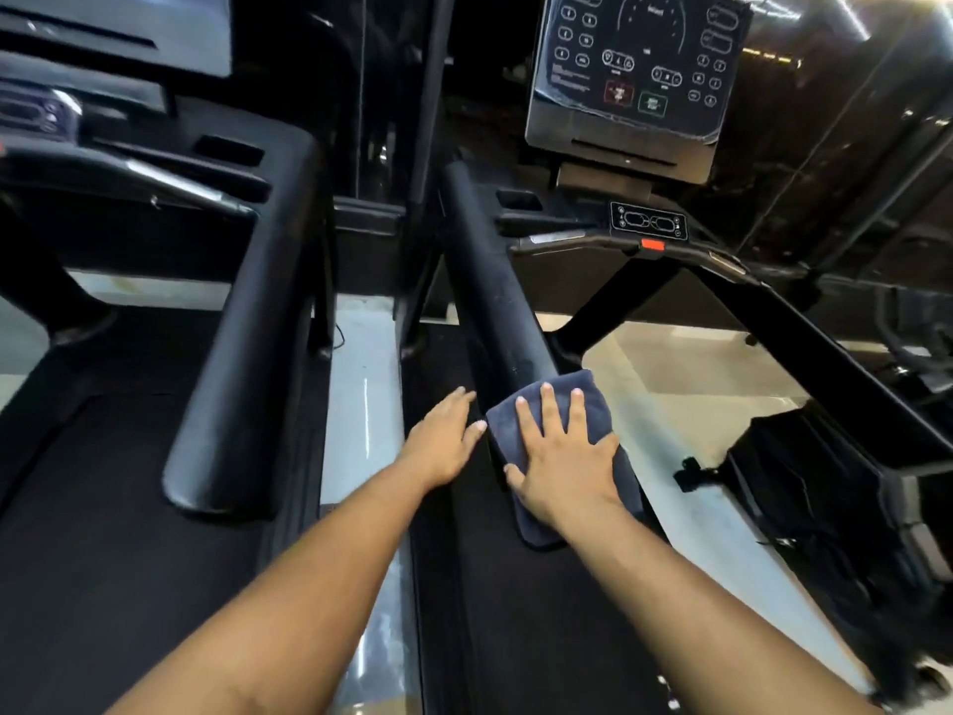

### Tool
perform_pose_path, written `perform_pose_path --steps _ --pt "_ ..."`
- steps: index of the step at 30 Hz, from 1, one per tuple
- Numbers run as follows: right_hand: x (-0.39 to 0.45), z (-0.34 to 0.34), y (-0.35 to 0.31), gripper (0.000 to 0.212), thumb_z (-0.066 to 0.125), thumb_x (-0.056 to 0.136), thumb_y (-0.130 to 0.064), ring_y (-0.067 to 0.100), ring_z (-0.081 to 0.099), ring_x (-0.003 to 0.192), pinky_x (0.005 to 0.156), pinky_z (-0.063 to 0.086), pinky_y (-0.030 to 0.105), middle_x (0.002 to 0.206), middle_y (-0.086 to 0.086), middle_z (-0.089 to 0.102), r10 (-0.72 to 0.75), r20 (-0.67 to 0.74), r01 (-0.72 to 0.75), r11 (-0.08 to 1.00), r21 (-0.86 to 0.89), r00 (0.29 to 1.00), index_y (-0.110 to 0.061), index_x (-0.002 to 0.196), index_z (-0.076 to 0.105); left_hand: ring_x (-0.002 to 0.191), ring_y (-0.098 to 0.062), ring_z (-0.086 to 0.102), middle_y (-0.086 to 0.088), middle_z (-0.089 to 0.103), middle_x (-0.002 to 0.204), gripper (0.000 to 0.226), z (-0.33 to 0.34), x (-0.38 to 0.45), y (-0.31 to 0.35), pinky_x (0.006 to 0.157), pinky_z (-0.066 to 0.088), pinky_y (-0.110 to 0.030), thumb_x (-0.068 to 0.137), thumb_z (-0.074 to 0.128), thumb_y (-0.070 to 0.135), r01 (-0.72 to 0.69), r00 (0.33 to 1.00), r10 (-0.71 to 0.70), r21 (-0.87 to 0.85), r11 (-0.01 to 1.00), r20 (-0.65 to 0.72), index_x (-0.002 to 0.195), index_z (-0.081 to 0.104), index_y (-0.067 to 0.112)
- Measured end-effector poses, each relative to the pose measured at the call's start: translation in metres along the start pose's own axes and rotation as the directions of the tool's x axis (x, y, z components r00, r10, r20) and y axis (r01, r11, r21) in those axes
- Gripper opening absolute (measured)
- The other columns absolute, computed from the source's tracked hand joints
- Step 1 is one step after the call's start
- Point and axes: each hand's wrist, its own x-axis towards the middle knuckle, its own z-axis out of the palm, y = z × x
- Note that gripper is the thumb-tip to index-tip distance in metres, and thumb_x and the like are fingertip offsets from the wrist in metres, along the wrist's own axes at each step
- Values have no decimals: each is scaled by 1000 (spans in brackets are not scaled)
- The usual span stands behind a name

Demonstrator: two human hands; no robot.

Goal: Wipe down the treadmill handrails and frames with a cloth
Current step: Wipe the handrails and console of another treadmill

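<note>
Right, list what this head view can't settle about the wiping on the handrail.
- Handrail near end: covered by the cloth and right hand.
- Left hand contact with the rail or cloth: its fingertips are motion-blurred.
- Console labels: too small, blurred.
- Left treadmill's console: cut off by the frame edge.

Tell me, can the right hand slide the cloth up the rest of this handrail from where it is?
Probably yes. The right hand lies flat on the cloth over the handrail, whose top looks bare up to the console; the left hand sits beside it, not ahead.
</note>
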Motion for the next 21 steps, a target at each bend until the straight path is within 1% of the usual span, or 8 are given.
perform_pose_path --steps 4,6,8,10,12,14,18,21 --pt "38 -7 -9 75 36 104 -52 41 -12 156 110 30 69 171 6 -17 -11 -1 11 998 -54 1000 -29 164 -2 159 -20 13 2 10 173 64 5 20 -3 125 22 -52 108 45 27 -132 990 124 141 981 62 165 16 23" --pt "64 -14 -19 72 35 104 -50 41 -11 156 108 30 70 172 6 -15 -2 18 3 997 -78 1000 -30 164 0 159 -19 14 3 10 173 70 2 32 -3 124 21 -54 104 46 18 -122 990 112 142 982 82 165 13 24" --pt "74 -16 -24 76 36 103 -56 42 -11 156 108 29 72 172 6 -15 -12 38 17 989 -145 999 -30 164 -1 159 -19 13 3 9 173 75 -4 45 -7 124 22 -56 100 47 13 -119 989 106 128 985 103 165 12 25" --pt "55 -15 -21 81 37 100 -62 40 -14 156 109 24 74 172 5 -16 -78 80 93 976 -199 994 -30 164 -1 159 -17 11 4 8 173 76 -12 53 -9 125 20 -56 100 45 9 -158 980 134 162 974 148 165 10 27" --pt "23 -5 -16 80 38 100 -59 36 -19 156 110 15 78 171 1 -19 -168 139 202 936 -288 976 -30 164 1 159 -15 10 6 8 173 81 -18 60 -12 125 18 -55 98 43 2 -173 973 143 165 971 181 165 9 32" --pt "2 2 -14 75 36 102 -55 33 -20 156 108 8 81 171 0 -20 -213 167 262 888 -377 963 -29 165 4 159 -15 11 8 10 173 85 -21 65 -14 125 18 -56 95 42 -3 -164 975 138 145 976 175 164 12 35" --pt "46 -4 -32 65 34 105 -47 32 -18 157 104 7 85 173 0 -8 -224 183 280 877 -390 957 -27 164 17 158 -17 18 6 16 172 86 -28 82 -19 124 24 -55 90 44 -5 -131 985 124 56 990 116 162 24 36" --pt "75 -3 -61 60 25 108 -42 38 -19 156 100 4 89 173 7 -4 -205 305 348 754 -556 930 -24 164 17 155 -21 27 5 21 171 84 -36 92 -26 122 30 -48 88 45 -4 -75 994 78 -31 997 81 160 30 35"
